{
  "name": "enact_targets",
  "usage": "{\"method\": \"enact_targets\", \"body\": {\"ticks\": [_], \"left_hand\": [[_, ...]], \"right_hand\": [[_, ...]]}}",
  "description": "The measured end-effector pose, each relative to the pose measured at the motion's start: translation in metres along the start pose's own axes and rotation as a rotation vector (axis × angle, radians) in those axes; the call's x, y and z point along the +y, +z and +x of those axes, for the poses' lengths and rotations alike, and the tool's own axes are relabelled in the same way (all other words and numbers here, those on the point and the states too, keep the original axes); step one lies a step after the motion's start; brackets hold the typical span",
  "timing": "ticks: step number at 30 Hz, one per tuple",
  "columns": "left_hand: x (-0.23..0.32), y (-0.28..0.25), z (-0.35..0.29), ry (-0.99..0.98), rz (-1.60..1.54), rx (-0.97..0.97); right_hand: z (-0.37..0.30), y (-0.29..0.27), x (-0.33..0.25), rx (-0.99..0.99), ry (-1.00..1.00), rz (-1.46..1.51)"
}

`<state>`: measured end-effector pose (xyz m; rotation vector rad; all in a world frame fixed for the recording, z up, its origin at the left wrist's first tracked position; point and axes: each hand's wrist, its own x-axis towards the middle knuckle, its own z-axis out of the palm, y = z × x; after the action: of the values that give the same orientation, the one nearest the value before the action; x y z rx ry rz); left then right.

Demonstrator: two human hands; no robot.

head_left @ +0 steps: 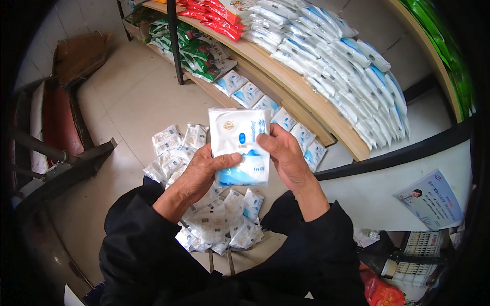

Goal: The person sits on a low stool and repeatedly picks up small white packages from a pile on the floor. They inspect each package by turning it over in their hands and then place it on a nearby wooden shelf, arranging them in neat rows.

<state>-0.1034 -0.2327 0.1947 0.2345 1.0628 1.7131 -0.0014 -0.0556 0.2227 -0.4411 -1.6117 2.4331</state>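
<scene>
Both my hands hold a flat white-and-blue plastic packet (239, 140) upright in front of me. My left hand (201, 171) is closed on its left side, thumb across the front. On the right edge, my right hand (288, 155) pinches it with the thumb on the front and the fingers behind. Some fingers are hidden by the packet; I cannot tell if more than one is stacked there. Below lies a loose pile of small white packets (212, 224), and more white packets (171, 148) lie beyond my left hand.
A row of similar white-and-blue packets (248, 95) lines the low shelf ahead. Above it, a wooden shelf (311, 94) bears stacked white bags (347, 61) and red bags (217, 18). Green bags (189, 48) fill the lower shelf. A metal frame (66, 153) stands left, a certificate-like card (431, 199) right.
</scene>
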Motion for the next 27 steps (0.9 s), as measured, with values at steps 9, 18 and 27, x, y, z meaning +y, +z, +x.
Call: {"method": "enact_targets", "body": {"ticks": [9,18,27], "left_hand": [[-0.027,0.013,0.007,-0.099,-0.138,-0.146],[-0.03,0.018,0.016,-0.059,-0.026,-0.048],[-0.033,0.012,0.011,-0.06,-0.163,0.037]], "right_hand": [[0.002,-0.01,0.023,0.21,0.045,0.215],[0.006,-0.029,0.033,0.276,0.085,0.345],[0.018,-0.031,0.028,0.442,-0.759,-1.013]]}}
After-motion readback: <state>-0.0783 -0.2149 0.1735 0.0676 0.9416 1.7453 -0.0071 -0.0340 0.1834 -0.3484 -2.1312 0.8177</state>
